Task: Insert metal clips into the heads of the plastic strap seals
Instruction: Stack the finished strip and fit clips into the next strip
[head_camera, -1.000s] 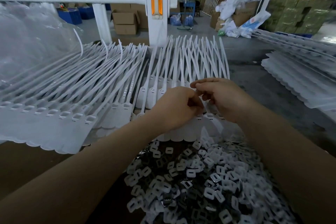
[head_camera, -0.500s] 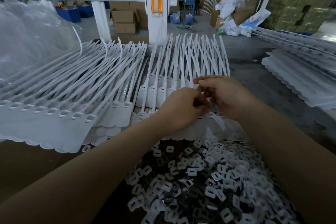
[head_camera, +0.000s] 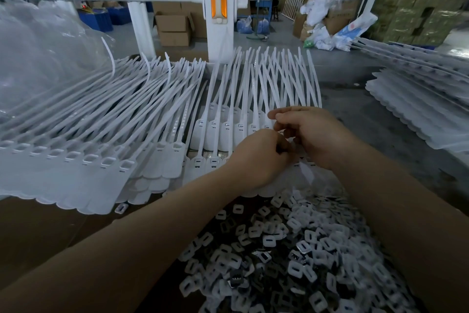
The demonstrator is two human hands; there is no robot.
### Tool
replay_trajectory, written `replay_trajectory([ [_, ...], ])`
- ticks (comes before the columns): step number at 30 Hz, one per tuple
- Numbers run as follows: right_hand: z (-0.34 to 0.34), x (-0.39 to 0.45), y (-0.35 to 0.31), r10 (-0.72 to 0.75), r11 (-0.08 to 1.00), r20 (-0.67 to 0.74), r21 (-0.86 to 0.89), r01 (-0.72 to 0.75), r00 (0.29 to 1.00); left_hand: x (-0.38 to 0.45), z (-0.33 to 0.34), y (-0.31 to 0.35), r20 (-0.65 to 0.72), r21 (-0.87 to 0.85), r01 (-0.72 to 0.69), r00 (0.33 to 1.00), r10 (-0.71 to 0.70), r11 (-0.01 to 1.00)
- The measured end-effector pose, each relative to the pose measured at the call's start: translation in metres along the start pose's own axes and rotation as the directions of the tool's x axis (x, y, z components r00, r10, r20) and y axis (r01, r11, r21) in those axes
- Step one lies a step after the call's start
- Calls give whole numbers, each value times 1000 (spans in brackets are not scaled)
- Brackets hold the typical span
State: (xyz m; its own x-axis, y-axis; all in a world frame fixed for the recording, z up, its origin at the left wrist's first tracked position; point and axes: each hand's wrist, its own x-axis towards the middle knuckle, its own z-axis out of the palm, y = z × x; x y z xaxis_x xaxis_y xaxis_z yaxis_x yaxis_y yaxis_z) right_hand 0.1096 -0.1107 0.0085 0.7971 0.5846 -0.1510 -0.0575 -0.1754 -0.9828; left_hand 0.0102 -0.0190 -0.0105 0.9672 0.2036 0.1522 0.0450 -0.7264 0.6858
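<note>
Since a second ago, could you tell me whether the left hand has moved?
Yes. Against the steady white post, the left hand has shifted slightly right, uncovering more seal heads behind it.

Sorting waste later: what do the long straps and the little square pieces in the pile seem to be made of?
Straps: likely matte white plastic; they bend and look faintly translucent. Square pieces: mostly dull white, plastic-looking frames; a few show shiny mirror-like faces, probably metal.

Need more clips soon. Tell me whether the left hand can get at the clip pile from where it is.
Probably yes. The left hand works at the seal heads just beyond the clip pile, and nothing lies between; only its own forearm hangs over the pile.
</note>
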Motion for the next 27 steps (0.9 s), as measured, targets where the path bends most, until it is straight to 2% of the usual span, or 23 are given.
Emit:
replay_trajectory([
  [5, -1, 0, 0, -6, 1000, 6, -7, 6, 1000, -3, -3, 2, -80, 93, -93, 992, 101, 991],
  [12, -2, 0, 0, -25, 999, 2, -30, 25, 1000, -8, -6, 1, -7, 338, -315, 941, 337, 887],
  [14, -3, -1, -1, -27, 999, 5, -28, 27, 1000, -8, -8, 1, 17, 363, -332, 937, 350, 871],
  [17, -4, -1, -2, -18, 1000, 16, -9, 18, 1000, -9, -17, -1, 15, 258, -288, 955, 295, 922],
  [19, -4, -1, -2, -18, 1000, 13, -13, 18, 1000, -12, -25, -5, 80, 222, -304, 953, 293, 926],
  [23, -4, 1, -1, -40, 996, -4, -79, 39, 999, -17, -30, -7, 229, 367, -396, 915, 331, 842],
  [25, -4, 1, -1, -36, 997, 0, -66, 36, 999, -17, -28, -5, 252, 442, -414, 909, 333, 796],
  [27, -5, 1, -1, -32, 998, 5, -58, 32, 999, -17, -26, -1, 257, 444, -410, 910, 325, 797],
])
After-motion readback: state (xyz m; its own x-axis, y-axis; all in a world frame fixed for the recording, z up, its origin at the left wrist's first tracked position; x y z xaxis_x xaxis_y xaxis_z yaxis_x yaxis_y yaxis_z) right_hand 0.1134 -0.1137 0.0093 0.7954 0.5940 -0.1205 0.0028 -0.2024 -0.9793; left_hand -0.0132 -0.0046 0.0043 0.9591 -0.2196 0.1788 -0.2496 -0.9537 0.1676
